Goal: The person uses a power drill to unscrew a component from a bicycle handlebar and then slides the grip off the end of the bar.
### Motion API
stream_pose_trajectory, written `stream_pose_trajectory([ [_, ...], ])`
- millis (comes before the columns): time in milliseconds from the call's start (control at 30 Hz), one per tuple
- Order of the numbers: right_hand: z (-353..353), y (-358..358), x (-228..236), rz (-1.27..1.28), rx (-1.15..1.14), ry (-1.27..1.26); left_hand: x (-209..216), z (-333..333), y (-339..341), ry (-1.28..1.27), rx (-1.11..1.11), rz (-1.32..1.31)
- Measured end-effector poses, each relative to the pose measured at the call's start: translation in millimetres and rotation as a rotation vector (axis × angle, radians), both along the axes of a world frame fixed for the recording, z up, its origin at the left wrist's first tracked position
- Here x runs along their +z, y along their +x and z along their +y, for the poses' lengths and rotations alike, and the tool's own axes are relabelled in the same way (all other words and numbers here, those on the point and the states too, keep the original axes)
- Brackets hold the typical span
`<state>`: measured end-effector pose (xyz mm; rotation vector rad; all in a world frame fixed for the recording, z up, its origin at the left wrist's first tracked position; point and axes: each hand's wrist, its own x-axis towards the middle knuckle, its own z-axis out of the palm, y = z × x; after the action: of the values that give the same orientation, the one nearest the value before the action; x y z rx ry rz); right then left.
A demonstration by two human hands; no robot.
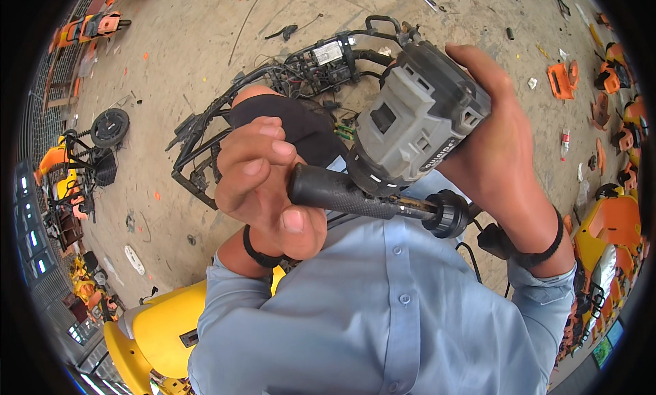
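My right hand [502, 145] is wrapped round a grey and black cordless drill [406, 118], held up in front of my chest. A black handlebar grip [342, 192] lies crosswise just below the drill's collar; whether they touch I cannot tell. To the right of the grip come a bare, worn stretch of bar and a black round collar [449, 214] with cables. My left hand [249, 180] is at the grip's left end, palm up, with its fingers half curled and apart. Nothing shows between them. The drill's tip is hidden.
Ahead on the concrete floor is a stripped black scooter frame [225, 115] with loose wiring. A yellow body panel [167, 327] is close at my lower left. A wheeled assembly [109, 128] stands farther left. Orange and yellow parts [608, 221] are piled along the right, near a bottle [565, 144].
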<state>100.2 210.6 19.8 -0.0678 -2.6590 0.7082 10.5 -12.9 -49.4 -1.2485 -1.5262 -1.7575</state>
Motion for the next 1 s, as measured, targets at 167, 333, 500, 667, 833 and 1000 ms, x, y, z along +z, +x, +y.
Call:
stream_pose_trajectory([
  [167,3.7,-4.5,-2.4,0.049,0.056,0.031,-0.7,0.3,-0.7,0.003,-0.001,0.002],
  [333,2.0,-6.8,-6.3,0.094,0.070,0.031,-3.4,2.8,-1.0,0.047,0.021,0.010],
  [500,2.6,-7.1,-15.4,0.136,0.068,0.043,-2.2,3.1,-1.8,0.040,0.012,0.025],
  [667,2.1,-9.1,-17.5,0.160,0.093,0.050,-2.4,4.8,0.5,0.061,0.032,0.011],
  [833,0.4,-12.3,-28.9,0.210,0.070,-0.004,-2.4,3.1,-0.5,0.022,0.050,0.019],
  [1000,-7.6,-1.3,-0.7,0.003,-0.015,0.008,-1.2,5.1,-3.0,0.013,0.107,0.057],
])
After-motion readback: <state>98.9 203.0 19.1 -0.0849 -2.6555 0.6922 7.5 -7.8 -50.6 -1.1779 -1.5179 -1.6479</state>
